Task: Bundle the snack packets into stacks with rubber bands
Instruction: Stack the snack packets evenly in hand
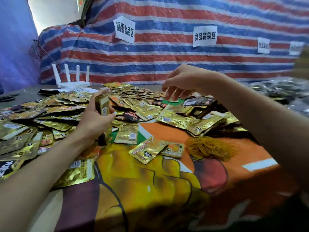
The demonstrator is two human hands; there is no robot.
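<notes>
Snack packets [147,113]: loose gold heap over far & left of surface [150,181].
Stack [102,104]: upright, long axis vert., gripped in left hand [93,122].
Right hand [178,82]: fingers half-spread, nothing held, reaching down to heap beyond stack.
Rubber bands [210,148]: pile nr right forearm, well apart from stack; right hand nearer.

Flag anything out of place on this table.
A black packet lies among the gold snack packets in mid-heap, the odd colour there. A white router stands at the table's far left, unrelated to bundling.
</notes>
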